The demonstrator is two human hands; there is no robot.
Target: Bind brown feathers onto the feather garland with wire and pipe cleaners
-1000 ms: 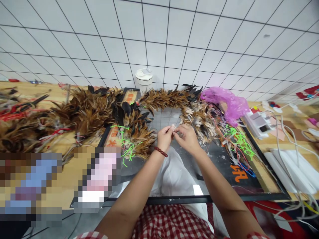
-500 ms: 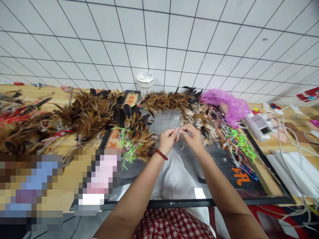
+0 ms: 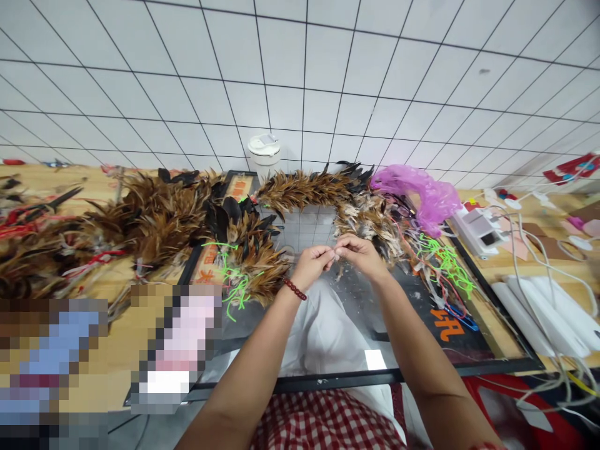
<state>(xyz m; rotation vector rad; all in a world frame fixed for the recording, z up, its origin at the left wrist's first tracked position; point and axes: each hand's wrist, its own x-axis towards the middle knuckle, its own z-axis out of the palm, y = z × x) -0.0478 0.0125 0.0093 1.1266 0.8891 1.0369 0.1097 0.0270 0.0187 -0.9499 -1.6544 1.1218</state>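
My left hand [image 3: 313, 265] and my right hand [image 3: 358, 255] meet over the dark glass work board [image 3: 422, 312], fingertips pinched together on something small that I cannot make out. A red bead bracelet sits on my left wrist. Brown and black feather bundles [image 3: 253, 250] lie just left of my hands, and a pale speckled feather pile [image 3: 370, 220] lies just beyond my right hand. A feather strip [image 3: 304, 187] arches across the back of the board.
More feather heaps [image 3: 94, 231] cover the wooden bench at left. A white lidded cup [image 3: 264, 153] stands by the tiled wall. Pink plastic bag [image 3: 417, 194], green strings [image 3: 445, 262], a white device [image 3: 478, 231] with cables and white sheets [image 3: 539, 312] lie at right.
Both hands stay pinched together and have shifted slightly; the small pale piece visible between the fingers earlier is hidden now. The camera view drifted a little.
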